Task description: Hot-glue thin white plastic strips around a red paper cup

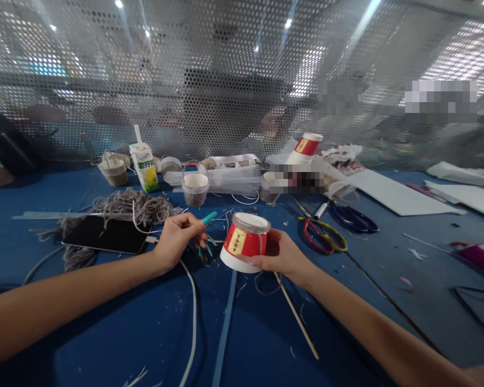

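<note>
My right hand grips a red and white paper cup, which is upside down, narrow end up. Grey cord rings that narrow end, and a strand runs down the cup's side. My left hand, with long teal nails, is just left of the cup and apart from it. Its thumb stretches toward the cup while the other fingers are loosely bent, their tips apart; no held thing shows in them. Below the cup, a loop of grey cord and a thin wooden stick are visible.
Behind my hands are small cord-wrapped buckets, a drink carton and stacked cups. A phone lies beside tangled grey yarn. Scissors lie right. White cable crosses the blue table; perforated mesh stands behind.
</note>
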Tool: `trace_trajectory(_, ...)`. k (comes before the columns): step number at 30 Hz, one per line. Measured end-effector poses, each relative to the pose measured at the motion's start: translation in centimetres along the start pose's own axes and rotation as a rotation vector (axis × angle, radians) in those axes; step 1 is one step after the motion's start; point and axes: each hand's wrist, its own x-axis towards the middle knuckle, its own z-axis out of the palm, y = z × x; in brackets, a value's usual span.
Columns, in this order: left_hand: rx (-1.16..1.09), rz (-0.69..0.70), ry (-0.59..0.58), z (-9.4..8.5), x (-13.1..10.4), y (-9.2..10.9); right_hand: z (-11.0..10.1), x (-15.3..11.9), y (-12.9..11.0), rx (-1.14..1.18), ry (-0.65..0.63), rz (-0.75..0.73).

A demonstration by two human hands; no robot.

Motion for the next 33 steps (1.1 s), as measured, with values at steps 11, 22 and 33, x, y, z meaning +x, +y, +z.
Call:
trace_trajectory(11,0.07,0.028,0.008,-0.4,0.3,-0.8,1.4,-1.2,-0.6,-0.051,0.037,-0.122)
trace_trajectory(22,0.143,0.221,0.075,-0.6,0.4,-0.9,1.2,-0.9,-0.1,0.045,0.125,-0.129)
trace_trajectory(33,-0.07,0.035,0.061,-0.3,0.7,-0.9,1.3,-1.1,0.0,0.056,0.102,-0.107)
